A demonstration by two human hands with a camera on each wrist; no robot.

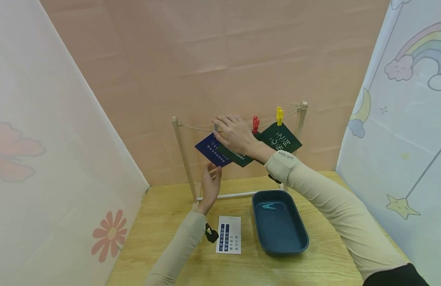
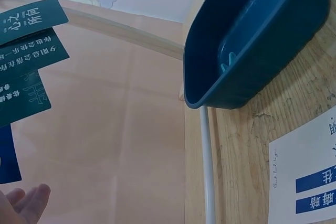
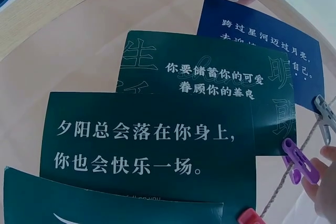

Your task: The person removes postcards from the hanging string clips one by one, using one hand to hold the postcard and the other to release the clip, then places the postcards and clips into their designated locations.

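Note:
Cards hang in an overlapping row from a string (image 1: 195,128) on a wooden frame (image 1: 184,163). Leftmost is a dark blue card (image 1: 209,149), its top corner at a grey clothespin (image 3: 323,112). My right hand (image 1: 236,133) pinches that clothespin between thumb and fingers. Below, my left hand (image 1: 211,186) is raised with fingertips right at the blue card's lower corner, fingers loosely extended. A purple clothespin (image 3: 300,162) holds the neighbouring green card (image 3: 210,77). Red (image 1: 256,124) and yellow (image 1: 279,116) clothespins hold more green cards (image 1: 280,138) further right.
A dark blue tray (image 1: 281,234) stands on the wooden table (image 1: 163,242) in front of the frame's right side, with a teal clothespin (image 1: 268,206) inside. To its left lies a white printed card (image 1: 229,235). A white bar (image 1: 235,195) joins the frame's feet.

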